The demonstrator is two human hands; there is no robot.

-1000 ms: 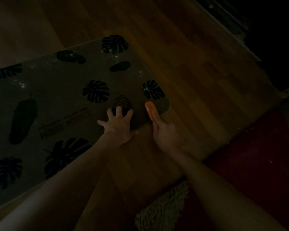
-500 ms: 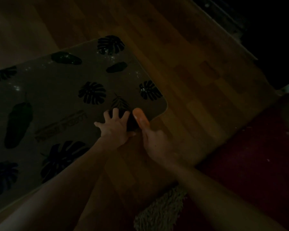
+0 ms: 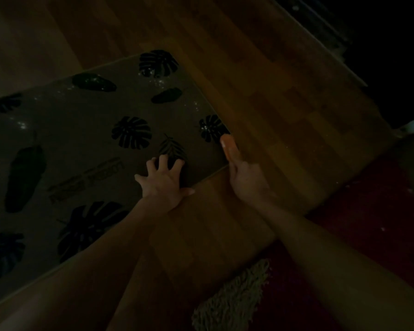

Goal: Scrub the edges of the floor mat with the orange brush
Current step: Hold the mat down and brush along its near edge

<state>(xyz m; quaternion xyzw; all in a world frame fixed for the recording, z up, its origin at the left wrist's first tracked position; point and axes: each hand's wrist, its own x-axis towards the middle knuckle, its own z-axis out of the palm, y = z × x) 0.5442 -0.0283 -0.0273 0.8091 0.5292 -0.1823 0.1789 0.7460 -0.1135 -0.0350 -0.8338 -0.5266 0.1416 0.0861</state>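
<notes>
The left hand [image 3: 164, 181] presses spread fingers [image 3: 163, 161] on the floor mat [image 3: 81, 144], anchoring it. The right hand [image 3: 245, 177] grips the orange brush [image 3: 228, 146] against the mat's 3 o'clock corner edge.

Nothing legible anywhere. On the floor mat [image 3: 81, 130], 2 short lines of printed lettering [image 3: 86, 180], at about 9 o'clock from the left hand [image 3: 164, 182], running diagonally between the dark leaf prints. Too dim and blurred to make out any letter or word. No numbers, brands or signs readable elsewhere.
</notes>
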